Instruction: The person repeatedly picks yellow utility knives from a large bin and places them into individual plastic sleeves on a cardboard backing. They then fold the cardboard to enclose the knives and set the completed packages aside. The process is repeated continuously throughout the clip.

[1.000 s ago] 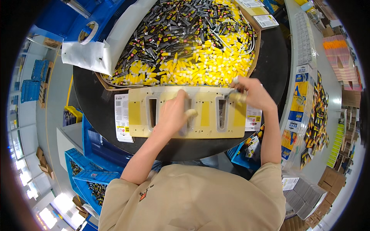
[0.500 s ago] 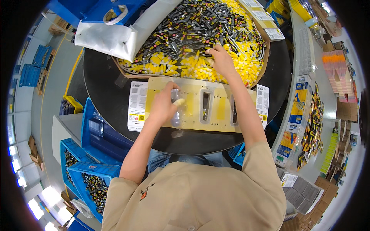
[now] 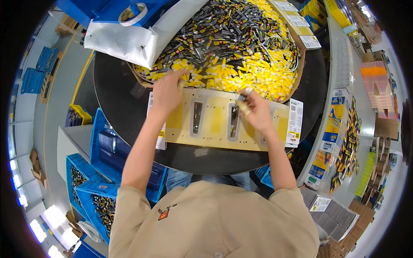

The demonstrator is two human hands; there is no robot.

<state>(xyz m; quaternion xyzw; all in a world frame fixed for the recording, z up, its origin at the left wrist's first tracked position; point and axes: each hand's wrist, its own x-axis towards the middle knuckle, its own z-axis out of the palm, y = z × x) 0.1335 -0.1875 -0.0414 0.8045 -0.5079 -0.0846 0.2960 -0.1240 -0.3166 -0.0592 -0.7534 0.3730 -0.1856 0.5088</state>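
My right hand (image 3: 257, 112) pinches a small dark tube (image 3: 242, 98) above the middle slot of a pale yellow board (image 3: 213, 131). In that slot a clear plastic blister (image 3: 232, 136) holds dark contents. The left slot has a dark tube (image 3: 197, 118) lying in its clear shell. A third slot is partly covered by my right hand. My left hand (image 3: 167, 92) is over the board's upper left corner, at the near edge of the pile, its fingers bent together; what they hold is hidden. Beyond the board lie many dark tubes (image 3: 215, 32) and yellow conical caps (image 3: 258, 79).
Printed cards (image 3: 294, 122) stick out beneath the board on the round black table (image 3: 116, 103). A white plastic sheet (image 3: 122, 45) and a tape roll (image 3: 132, 15) are at the far left. Blue crates (image 3: 97, 189) stand lower left; a grey side bench (image 3: 320, 142) with packages runs along the right.
My right hand has come from the pile down to the board with a dark tube. My left hand has left the left slot, where a dark tube now shows, and moved up to the pile.
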